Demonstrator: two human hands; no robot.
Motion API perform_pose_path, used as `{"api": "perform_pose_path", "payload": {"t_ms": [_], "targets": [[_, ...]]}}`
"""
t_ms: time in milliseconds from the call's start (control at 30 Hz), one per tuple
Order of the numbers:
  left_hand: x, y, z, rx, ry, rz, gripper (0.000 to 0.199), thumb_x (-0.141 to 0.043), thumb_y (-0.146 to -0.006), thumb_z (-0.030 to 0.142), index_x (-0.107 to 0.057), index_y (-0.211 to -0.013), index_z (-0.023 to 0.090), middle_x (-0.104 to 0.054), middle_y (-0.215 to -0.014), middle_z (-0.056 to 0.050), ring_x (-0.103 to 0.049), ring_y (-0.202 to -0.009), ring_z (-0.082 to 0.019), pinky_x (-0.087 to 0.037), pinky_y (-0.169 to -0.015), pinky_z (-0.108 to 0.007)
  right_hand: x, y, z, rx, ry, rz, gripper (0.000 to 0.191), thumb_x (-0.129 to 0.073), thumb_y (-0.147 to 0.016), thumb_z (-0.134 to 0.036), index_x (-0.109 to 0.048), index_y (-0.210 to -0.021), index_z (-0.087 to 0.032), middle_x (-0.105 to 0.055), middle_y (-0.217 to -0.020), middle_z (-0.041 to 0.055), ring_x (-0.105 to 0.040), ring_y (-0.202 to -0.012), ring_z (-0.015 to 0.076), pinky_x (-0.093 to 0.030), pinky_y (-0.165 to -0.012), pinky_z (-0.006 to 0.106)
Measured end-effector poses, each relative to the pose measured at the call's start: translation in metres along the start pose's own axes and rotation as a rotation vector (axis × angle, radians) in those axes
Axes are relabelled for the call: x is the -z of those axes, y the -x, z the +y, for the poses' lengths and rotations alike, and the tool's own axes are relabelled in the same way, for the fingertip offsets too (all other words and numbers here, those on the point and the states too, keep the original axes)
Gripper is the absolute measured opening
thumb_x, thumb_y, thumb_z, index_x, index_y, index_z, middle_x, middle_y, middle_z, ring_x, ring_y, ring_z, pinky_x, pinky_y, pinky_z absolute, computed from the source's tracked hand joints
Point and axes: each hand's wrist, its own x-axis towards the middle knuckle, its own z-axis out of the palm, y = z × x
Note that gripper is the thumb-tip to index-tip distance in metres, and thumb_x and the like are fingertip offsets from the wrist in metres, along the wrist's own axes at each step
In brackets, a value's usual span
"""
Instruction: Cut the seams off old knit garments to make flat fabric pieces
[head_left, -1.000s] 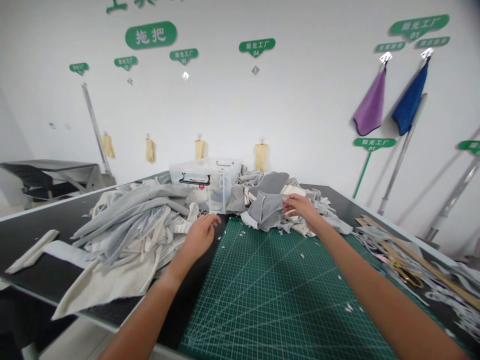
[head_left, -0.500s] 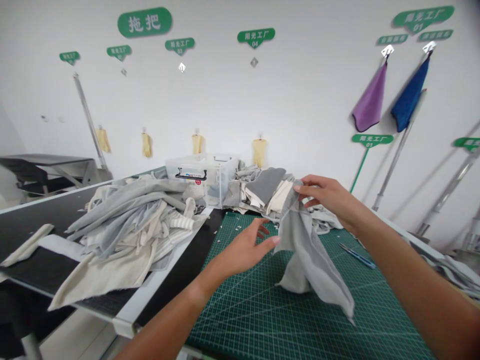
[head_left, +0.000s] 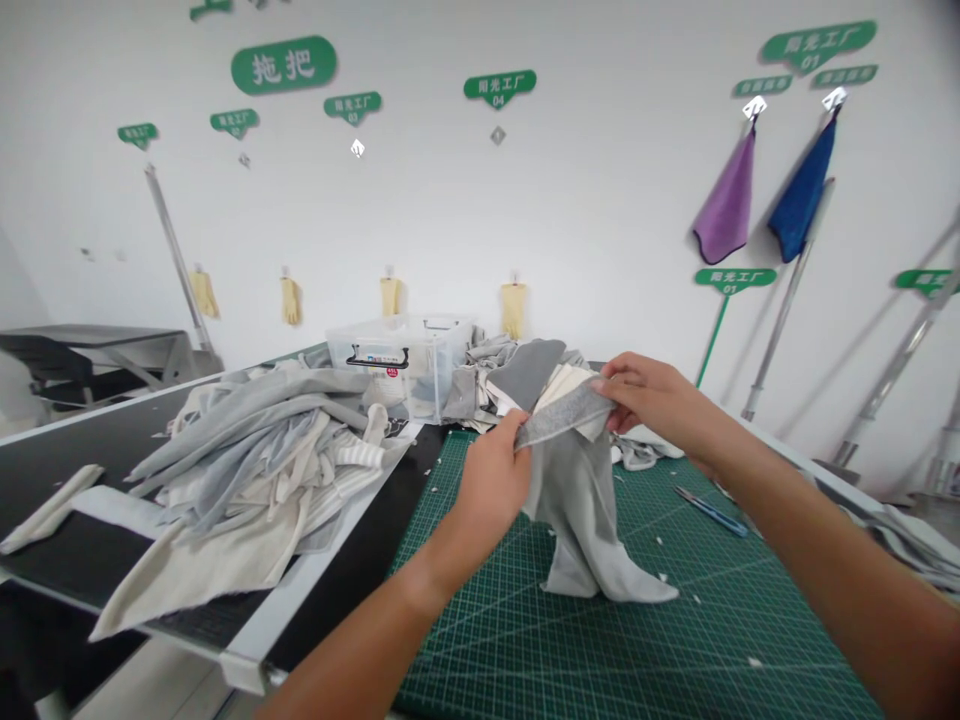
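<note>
A grey piece of fabric (head_left: 577,490) hangs from both my hands over the green cutting mat (head_left: 480,620). My left hand (head_left: 496,465) pinches one end of its darker grey top band. At the band's other end, my right hand (head_left: 646,398) grips the cloth between thumb and fingers. The lower part droops in folds, its tips close to or on the mat; I cannot tell which. Behind my hands lies a heap of grey and cream cloth scraps (head_left: 529,372). Blue-handled scissors or tweezers (head_left: 711,512) rest on the mat right of the fabric.
Left of the mat, a large pile of grey and cream fabric (head_left: 255,450) covers part of the black table (head_left: 375,540). A clear plastic box (head_left: 420,375) stands at the back. Purple (head_left: 726,200) and blue cloths (head_left: 804,190) hang on the wall, with poles (head_left: 787,300) below.
My left hand has risen from beside the cloth and taken hold of its top band. The band is now stretched between both hands, and the hanging cloth has swung left.
</note>
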Motion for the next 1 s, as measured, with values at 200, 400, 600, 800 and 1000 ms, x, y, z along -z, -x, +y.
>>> {"api": "perform_pose_path", "payload": {"t_ms": [200,400,600,800,1000], "targets": [[0.041,-0.036,0.016,-0.151,-0.016,0.159,0.042,-0.045,-0.084,0.007,-0.063,-0.116,0.026,-0.072,-0.116,-0.004,-0.066,-0.108,-0.024,-0.049,-0.097,-0.041,0.012,0.008,-0.010,0.017,-0.032,-0.082,0.035,-0.061,-0.090,-0.057,-0.062,-0.106,-0.026,-0.066,-0.074,0.0010,-0.060,-0.058,0.0147,-0.044,-0.047,0.024],[0.059,-0.066,0.049,-0.276,-0.022,0.184,0.033,-0.044,-0.087,0.009,-0.065,-0.109,0.024,-0.072,-0.109,-0.006,-0.065,-0.104,-0.024,-0.049,-0.096,-0.043,0.011,0.019,-0.023,0.143,0.074,-0.179,0.044,-0.056,-0.093,-0.061,-0.062,-0.122,-0.029,-0.071,-0.085,0.0050,-0.066,-0.071,0.0204,-0.050,-0.057,0.030],[0.058,-0.075,0.074,-0.361,-0.012,0.201,0.032,-0.044,-0.087,0.008,-0.064,-0.106,0.024,-0.071,-0.103,-0.005,-0.064,-0.101,-0.022,-0.048,-0.095,-0.042,-0.006,0.024,-0.025,0.234,0.250,-0.171,0.045,-0.069,-0.085,-0.050,-0.059,-0.122,-0.027,-0.072,-0.089,0.0058,-0.067,-0.072,0.0208,-0.051,-0.057,0.032],[0.059,-0.080,0.083,-0.398,0.002,0.198,0.032,-0.043,-0.086,0.007,-0.064,-0.105,0.023,-0.071,-0.100,-0.005,-0.063,-0.100,-0.021,-0.048,-0.093,-0.041,-0.019,0.034,-0.033,0.274,0.231,-0.150,0.052,-0.068,-0.085,-0.045,-0.051,-0.130,-0.026,-0.073,-0.106,0.0100,-0.070,-0.081,0.0247,-0.054,-0.061,0.035],[0.059,-0.086,0.081,-0.408,0.020,0.163,0.034,-0.042,-0.085,0.006,-0.065,-0.105,0.023,-0.070,-0.103,-0.004,-0.061,-0.106,-0.021,-0.046,-0.096,-0.042,-0.022,0.037,-0.032,0.292,0.308,-0.032,0.056,-0.065,-0.087,-0.047,-0.046,-0.135,-0.025,-0.073,-0.104,0.0095,-0.069,-0.078,0.0251,-0.055,-0.067,0.040]]}}
